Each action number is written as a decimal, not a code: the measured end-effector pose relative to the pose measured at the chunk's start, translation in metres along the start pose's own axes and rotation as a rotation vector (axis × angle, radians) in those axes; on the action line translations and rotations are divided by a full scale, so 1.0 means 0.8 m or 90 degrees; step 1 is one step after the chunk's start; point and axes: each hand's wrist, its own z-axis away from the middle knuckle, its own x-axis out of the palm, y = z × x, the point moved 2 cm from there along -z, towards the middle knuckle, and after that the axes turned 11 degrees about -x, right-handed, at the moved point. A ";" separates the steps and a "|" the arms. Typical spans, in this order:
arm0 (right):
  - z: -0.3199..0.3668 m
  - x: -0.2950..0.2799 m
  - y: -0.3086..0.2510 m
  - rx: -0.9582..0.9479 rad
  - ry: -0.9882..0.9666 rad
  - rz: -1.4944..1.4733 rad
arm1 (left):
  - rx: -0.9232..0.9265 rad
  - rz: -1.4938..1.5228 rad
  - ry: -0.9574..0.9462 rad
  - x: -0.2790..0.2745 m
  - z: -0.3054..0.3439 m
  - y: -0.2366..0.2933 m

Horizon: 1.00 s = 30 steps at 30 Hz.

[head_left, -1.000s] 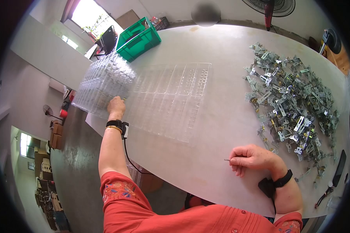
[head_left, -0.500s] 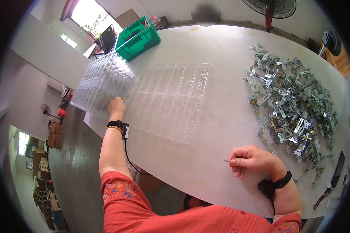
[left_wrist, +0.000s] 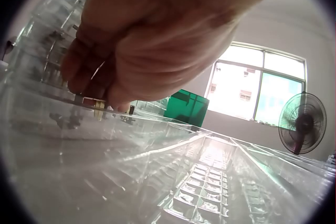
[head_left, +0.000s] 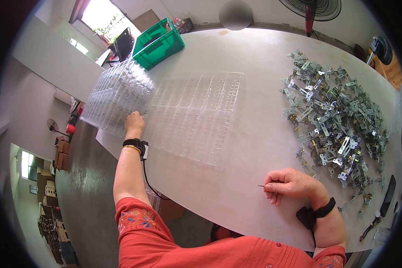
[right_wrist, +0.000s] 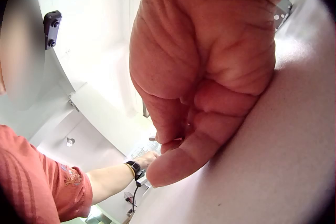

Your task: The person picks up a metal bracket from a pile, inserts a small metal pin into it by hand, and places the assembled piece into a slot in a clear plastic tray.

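Thin pin (head_left: 261,186) in right grip (head_left: 291,183), tip outside

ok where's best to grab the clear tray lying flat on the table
I'd grip the clear tray by its right-hand rim, coming from the person's right: that edge borders open table, while the stacked clear trays and the left hand crowd its left end.

A small, partly yellowish metal part (left_wrist: 98,111) is in the left hand (head_left: 134,124) at a clear compartmented tray (head_left: 194,117) flat on the table (head_left: 259,125); a thin metal pin (head_left: 261,186) juts from the right hand (head_left: 289,182)
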 end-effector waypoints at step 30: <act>-0.003 0.003 0.011 -0.079 -0.028 0.084 | 0.454 0.539 -0.148 -0.205 0.211 0.207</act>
